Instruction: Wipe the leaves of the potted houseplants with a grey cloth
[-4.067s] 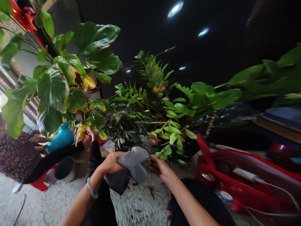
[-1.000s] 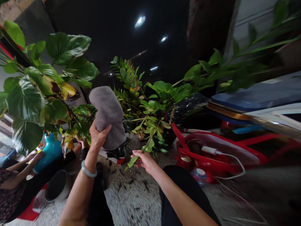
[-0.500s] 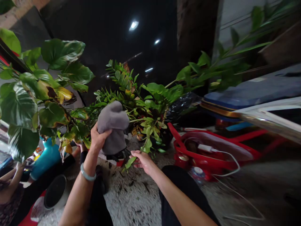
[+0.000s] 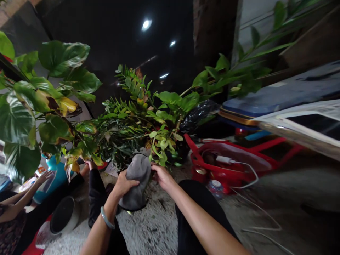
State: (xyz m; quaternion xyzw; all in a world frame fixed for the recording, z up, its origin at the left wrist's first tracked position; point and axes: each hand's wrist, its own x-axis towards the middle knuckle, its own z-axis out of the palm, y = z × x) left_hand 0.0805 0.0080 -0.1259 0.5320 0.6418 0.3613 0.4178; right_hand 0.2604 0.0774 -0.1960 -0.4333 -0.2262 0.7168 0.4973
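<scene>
My left hand is closed around a soft grey cloth, its thumb lying across the front. The cloth hangs bunched above the gritty floor, below the leafy plants. Beside the cloth's upper right edge is my right hand, fingers pinched together. What those fingertips hold, if anything, is hidden. Just above them droops a light green leafy sprig from the potted plants. A dense cluster of dark narrow leaves rises behind the cloth.
Large broad leaves overhang the left. A red bag with a white charger and cable stands right, near a bottle. A blue padded seat is beyond it. Lower left are a dark-mouthed pot and other people's arms.
My left hand has lowered the grey cloth and brought it rightward, close to my right hand. The sprig my right hand was pinching has left its fingertips. The view has shifted slightly.
</scene>
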